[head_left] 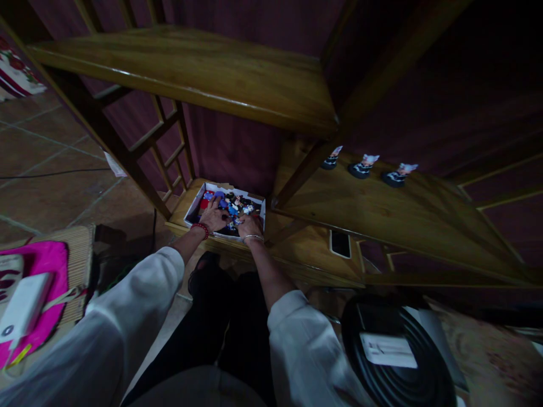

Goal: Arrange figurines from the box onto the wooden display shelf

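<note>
A shallow white box full of small colourful figurines sits on the low wooden shelf. My left hand, with a red bead bracelet at the wrist, reaches over the box's near left side. Its fingers are stretched out and apart over blue and red pieces. At the near right side of the box is my right hand, wearing a silver bangle. Its fingers are curled together among the figurines, and what they hold is too small and dim to make out.
Three small figurines on dark bases, one of them a cow-patterned figurine, stand on the higher right shelf. A wooden shelf board overhangs the box. A phone lies lower right. Beside me are a black round stool and a pink mat.
</note>
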`<state>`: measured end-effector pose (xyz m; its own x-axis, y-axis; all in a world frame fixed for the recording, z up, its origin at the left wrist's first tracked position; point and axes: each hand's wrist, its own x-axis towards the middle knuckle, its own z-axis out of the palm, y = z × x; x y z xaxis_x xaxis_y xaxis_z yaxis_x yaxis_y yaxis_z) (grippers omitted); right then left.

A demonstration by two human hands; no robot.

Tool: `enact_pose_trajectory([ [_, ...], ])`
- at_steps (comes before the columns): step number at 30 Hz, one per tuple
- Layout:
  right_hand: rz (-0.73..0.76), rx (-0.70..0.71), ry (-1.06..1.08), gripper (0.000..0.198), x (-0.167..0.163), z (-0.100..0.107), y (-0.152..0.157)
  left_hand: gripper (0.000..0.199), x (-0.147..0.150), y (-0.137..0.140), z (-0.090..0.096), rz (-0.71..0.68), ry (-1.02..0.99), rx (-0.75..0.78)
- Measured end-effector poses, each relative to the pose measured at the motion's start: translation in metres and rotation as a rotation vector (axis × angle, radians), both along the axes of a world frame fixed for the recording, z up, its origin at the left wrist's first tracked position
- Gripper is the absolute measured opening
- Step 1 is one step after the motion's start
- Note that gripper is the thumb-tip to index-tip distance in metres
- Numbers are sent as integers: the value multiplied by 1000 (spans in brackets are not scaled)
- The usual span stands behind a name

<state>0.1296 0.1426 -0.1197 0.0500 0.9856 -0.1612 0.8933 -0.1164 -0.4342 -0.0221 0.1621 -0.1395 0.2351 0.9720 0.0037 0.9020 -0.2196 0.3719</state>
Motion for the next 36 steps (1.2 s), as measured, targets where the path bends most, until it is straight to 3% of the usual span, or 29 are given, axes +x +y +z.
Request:
enact_pose_trajectory([
  [16,19,20,33,30,-1,7,-4,19,-9,9,-8,164,-272,-5],
  [22,70,0,64,31,-2,9,-6,21,-9,3,-2,259,-284,146],
  [25,82,-20,89,33,-2,10,-6,24,-8,0,3,235,-243,201],
  [36,201,-63,192,49,0,14,-7,24,-2,-4,11,182,-324,2],
])
